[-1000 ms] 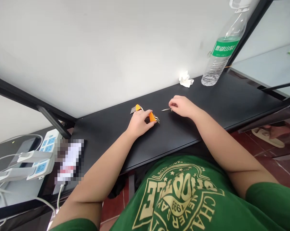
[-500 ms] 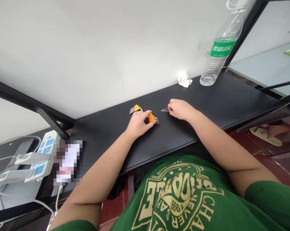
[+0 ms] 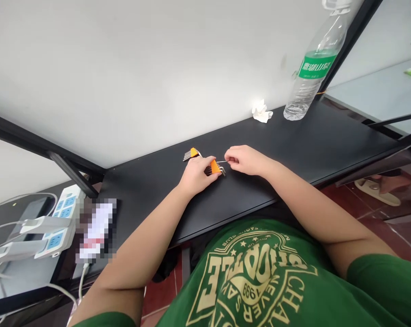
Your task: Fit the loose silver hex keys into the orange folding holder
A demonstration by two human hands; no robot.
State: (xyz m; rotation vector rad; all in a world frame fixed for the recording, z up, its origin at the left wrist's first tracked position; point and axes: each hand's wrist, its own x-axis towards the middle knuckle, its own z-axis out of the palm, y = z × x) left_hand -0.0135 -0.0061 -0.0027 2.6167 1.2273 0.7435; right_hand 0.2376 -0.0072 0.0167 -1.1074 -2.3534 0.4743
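Observation:
On the black desk (image 3: 294,150) lies an orange holder of metal hex keys (image 3: 215,166). My left hand (image 3: 196,175) rests over it, fingers closed around its orange part. My right hand (image 3: 244,160) pinches a single thin hex key (image 3: 222,161), whose tip points left and reaches the holder's near end. A second orange piece with metal keys (image 3: 191,154) lies just behind my left hand.
A clear water bottle with a green label (image 3: 309,75) stands at the back right beside a crumpled white tissue (image 3: 261,111). To the left are a white power strip (image 3: 60,222) with plugs and cables and a phone (image 3: 96,229). The white wall closes the desk's far edge.
My right hand slid left with the thin hex key, bringing its tip up to the orange holder. My left hand stayed on the holder.

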